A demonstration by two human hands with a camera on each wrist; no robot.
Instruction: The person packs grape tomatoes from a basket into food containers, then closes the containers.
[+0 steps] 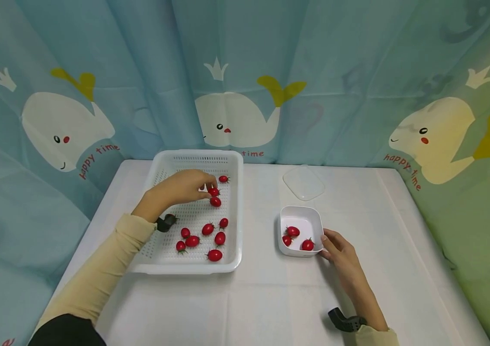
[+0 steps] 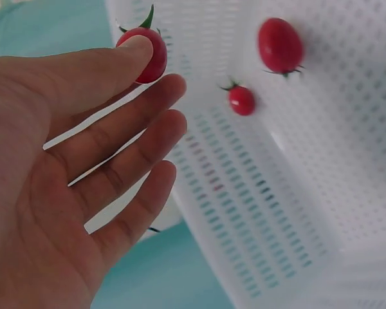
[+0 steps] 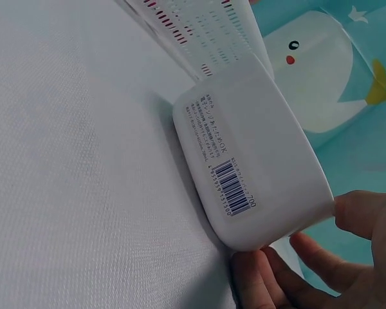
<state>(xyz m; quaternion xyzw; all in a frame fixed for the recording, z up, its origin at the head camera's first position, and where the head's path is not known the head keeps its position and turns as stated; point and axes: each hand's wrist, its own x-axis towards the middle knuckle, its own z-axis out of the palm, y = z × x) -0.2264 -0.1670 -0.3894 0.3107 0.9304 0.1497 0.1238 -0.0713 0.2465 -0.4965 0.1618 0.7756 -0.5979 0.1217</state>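
My left hand (image 1: 181, 187) is over the white perforated basket (image 1: 238, 216), pinching a red cherry tomato (image 2: 156, 59) between thumb and forefinger. In the left wrist view its other fingers are spread, and the tomato's green stem points up. Just below the hand lies another cherry tomato (image 1: 215, 202); several more are scattered over the basket floor. My right hand (image 1: 343, 259) grips the near right corner of a small white square container (image 3: 270, 135), thumb at the rim and fingers lower down. Inside the container are 3 cherry tomatoes, one of them (image 1: 307, 244) near its front right.
A clear lid (image 1: 304, 182) lies flat behind the container. Both the basket and container stand on a white-covered table (image 1: 262, 298). Blue-green curtains (image 1: 331, 125) with whale prints hang behind and at both sides.
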